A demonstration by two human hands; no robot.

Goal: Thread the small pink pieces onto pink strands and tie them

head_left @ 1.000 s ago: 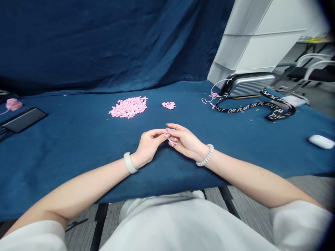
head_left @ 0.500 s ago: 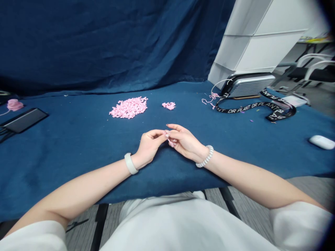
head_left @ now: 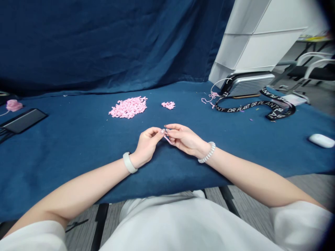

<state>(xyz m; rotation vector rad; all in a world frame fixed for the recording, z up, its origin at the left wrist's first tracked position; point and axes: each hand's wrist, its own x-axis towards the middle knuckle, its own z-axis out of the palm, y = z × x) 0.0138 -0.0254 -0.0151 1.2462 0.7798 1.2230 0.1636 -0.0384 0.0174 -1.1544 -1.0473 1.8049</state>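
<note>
A short piece of pink yarn [head_left: 169, 140] runs between my two hands above the near part of the blue-covered table. My left hand [head_left: 147, 144] pinches one end between thumb and forefinger. Close beside it, my right hand [head_left: 186, 139] has thumb and fingers closed on the yarn, with its forefinger stretched out toward the left. The fingertips partly hide the yarn. Beyond my hands lies a large heap of small pink yarn knots [head_left: 128, 107]. A much smaller cluster of pink yarn pieces [head_left: 168, 105] lies to its right.
At the left are a ball of pink yarn [head_left: 14, 105] and a dark phone-like device [head_left: 24, 121]. A silver ridged case [head_left: 251, 85], a black lettered lanyard [head_left: 243, 107] and loose pink yarn [head_left: 213, 94] are at the back right. A white mouse [head_left: 321, 140] sits near the right edge.
My fingertips have drawn slightly apart, the left hand shifting a little to the left. More of the pink strand shows between them. The heaps look the same.
</note>
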